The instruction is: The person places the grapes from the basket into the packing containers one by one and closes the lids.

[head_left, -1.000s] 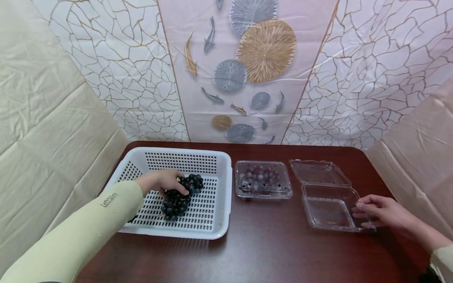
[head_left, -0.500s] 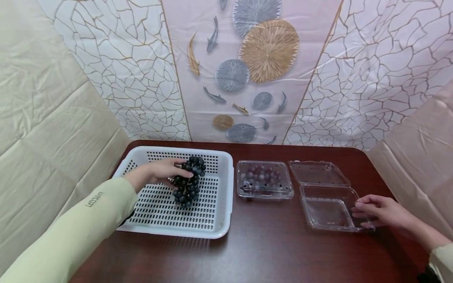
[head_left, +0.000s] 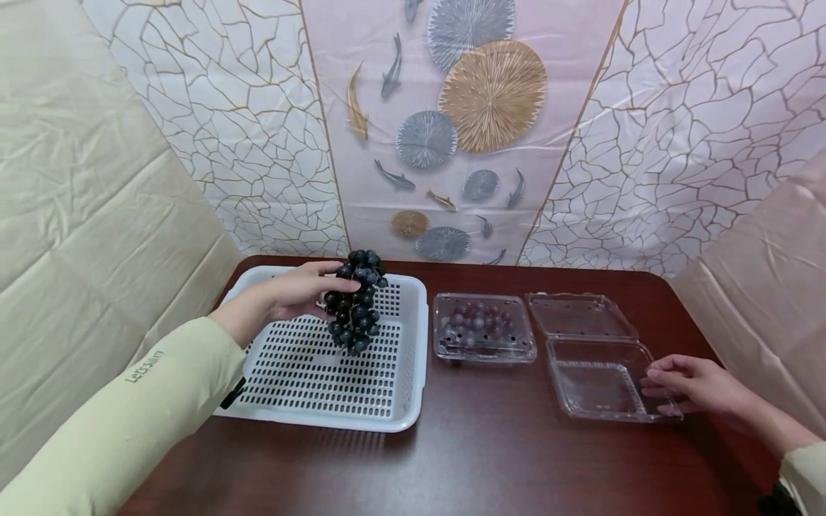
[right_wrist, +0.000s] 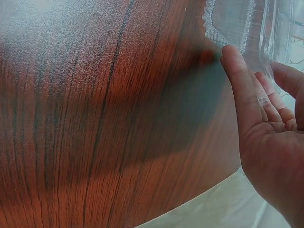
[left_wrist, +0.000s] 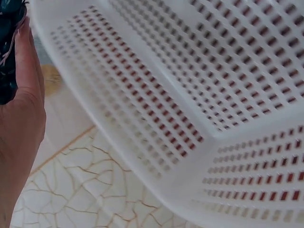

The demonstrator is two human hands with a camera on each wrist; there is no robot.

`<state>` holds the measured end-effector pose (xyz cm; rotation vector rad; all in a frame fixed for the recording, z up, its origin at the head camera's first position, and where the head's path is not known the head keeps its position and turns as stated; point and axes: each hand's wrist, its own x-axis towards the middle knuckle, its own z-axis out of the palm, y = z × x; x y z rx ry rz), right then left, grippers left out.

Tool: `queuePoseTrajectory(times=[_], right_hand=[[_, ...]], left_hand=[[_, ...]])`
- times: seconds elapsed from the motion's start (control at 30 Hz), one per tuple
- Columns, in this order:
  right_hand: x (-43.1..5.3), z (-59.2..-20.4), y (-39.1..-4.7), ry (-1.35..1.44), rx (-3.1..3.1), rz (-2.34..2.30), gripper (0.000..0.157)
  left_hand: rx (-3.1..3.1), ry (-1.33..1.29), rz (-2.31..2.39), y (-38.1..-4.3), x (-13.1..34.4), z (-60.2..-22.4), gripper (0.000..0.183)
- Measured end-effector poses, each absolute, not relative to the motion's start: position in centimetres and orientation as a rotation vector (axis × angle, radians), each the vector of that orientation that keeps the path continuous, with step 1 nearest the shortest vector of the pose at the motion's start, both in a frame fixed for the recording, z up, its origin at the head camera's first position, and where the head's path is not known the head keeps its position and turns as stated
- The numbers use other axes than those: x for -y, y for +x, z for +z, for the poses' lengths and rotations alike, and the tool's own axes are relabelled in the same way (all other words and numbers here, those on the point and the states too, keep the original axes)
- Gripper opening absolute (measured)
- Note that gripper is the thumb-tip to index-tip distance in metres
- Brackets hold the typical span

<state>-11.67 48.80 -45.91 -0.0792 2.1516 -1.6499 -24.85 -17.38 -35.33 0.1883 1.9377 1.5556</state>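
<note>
A bunch of dark grapes point(head_left: 355, 308) hangs from my left hand point(head_left: 290, 292), raised over the white slotted basket point(head_left: 413, 373). Thumb and fingers grip its upper part; in the left wrist view only a strip of the grapes point(left_wrist: 6, 52) shows at the left edge, beside the hand point(left_wrist: 23, 114). On the right, my right hand point(head_left: 706, 385) pinches the side wall of a clear plastic clamshell box point(head_left: 594, 390), whose lid point(head_left: 584, 315) is folded back away from me. Seen from the right wrist, the fingers point(right_wrist: 242, 95) lie along the outside of the box.
Between basket and open box stands a second clamshell point(head_left: 484, 351), closed, with reddish-purple grapes point(head_left: 479, 320) inside. Everything sits on a dark red-brown wooden table point(head_left: 490, 444). A patterned cloth point(head_left: 426, 201) hangs behind it, and pale cloth walls flank both sides.
My left hand has lifted the dark grapes from the basket floor, upward and slightly right, so the bunch now hangs. The right hand and the open clamshell have stayed in place.
</note>
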Motion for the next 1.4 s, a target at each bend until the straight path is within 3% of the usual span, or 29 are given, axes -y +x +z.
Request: queuePoseTrajectory(times=[0.27,0.73,1.2,1.4], right_hand=[[-48.6,-45.9,-11.6,-0.071,-2.176,-1.614,0.012],[-48.0,-45.7,-11.8,-0.062,-2.204,-1.598,0.014],[-47.7,-45.7,-11.9,-0.044,-2.254,-1.565,0.012],[-47.6,-45.6,-11.9,-0.055,-2.243,-1.569,0.011]], left_hand=[[-1.891,0.198,1.687,-24.3,14.6,-33.9,0.056],[-1.821,0.177,1.752,-23.7,6.9,-32.7,0.053],[-1.801,0.220,1.681,-22.5,-1.0,-32.3,0.072],[-1.748,0.243,1.693,-21.9,-4.6,-33.0,0.057]])
